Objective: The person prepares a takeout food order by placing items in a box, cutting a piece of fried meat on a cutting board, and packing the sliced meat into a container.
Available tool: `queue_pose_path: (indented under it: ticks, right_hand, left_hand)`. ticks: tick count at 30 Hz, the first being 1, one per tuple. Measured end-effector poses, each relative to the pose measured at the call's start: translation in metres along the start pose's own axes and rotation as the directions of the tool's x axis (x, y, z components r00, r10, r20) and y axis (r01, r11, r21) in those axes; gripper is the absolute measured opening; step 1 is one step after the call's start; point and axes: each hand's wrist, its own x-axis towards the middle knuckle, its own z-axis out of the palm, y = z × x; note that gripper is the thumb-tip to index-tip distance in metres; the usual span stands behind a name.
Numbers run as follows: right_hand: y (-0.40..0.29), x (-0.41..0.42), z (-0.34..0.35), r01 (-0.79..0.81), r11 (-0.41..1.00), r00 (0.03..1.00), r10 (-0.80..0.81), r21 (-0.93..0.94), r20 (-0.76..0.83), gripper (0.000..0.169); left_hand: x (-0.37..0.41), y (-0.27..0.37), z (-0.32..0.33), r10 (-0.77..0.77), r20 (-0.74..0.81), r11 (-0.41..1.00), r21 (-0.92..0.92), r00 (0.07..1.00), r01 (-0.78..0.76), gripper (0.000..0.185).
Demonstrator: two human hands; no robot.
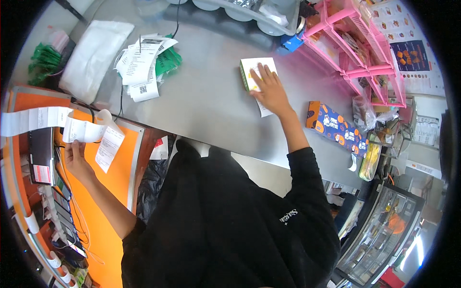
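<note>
On the steel counter, my right hand [270, 90] lies with fingers spread on top of a small white and green box [248, 65]. A slip of paper [264, 108] sticks out from under that hand, beside the box. At the far left, my left hand [77, 158] holds the lower edge of a long curling strip of printed receipt paper [86, 131] over the orange counter. One end of the paper hangs down at the right; the other runs off to the left edge. My left fingertips are partly behind the paper.
Receipts [142, 64] are stacked around a spike on the steel counter [201, 108], beside a green plastic bag [168, 61]. A white plastic packet [97, 54] lies left of them. An orange and blue patterned long box [335, 126], pink racks [367, 68] and a grey cup tray [248, 12] stand around.
</note>
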Motion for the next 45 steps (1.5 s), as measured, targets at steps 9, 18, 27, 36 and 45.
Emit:
queue_pose_path:
  ticks: [9, 18, 27, 36, 45]
  right_hand:
    - [0.076, 0.012, -0.028, -0.214, 0.590, 0.739, 0.619, 0.779, -0.266, 0.032]
    - [0.113, 0.166, -0.022, -0.134, 0.772, 0.855, 0.407, 0.622, -0.321, 0.016]
    - [0.160, 0.317, 0.026, 0.291, 0.861, 0.947, -0.322, -0.417, -0.003, 0.030]
    - [0.161, 0.208, -0.077, 0.019, 0.997, 0.976, -0.036, -0.079, -0.216, 0.023]
    - [0.051, 0.014, -0.015, -0.063, 0.965, 0.988, 0.023, 0.254, 0.155, 0.026]
  left_hand:
    - [-0.003, -0.004, -0.005, 0.023, -0.034, 1.000, -0.009, 0.999, -0.023, 0.017]
    - [-0.017, 0.009, 0.011, -0.020, -0.225, 0.995, -0.096, 0.974, -0.002, 0.021]
    - [-0.028, 0.011, 0.006, -0.007, -0.302, 0.999, -0.044, 0.953, -0.006, 0.022]
    - [-0.010, -0.007, -0.001, 0.000, -0.181, 0.998, -0.058, 0.984, -0.011, 0.028]
    - [-0.030, 0.016, 0.058, 0.339, -0.505, 0.881, 0.466, 0.794, -0.080, 0.035]
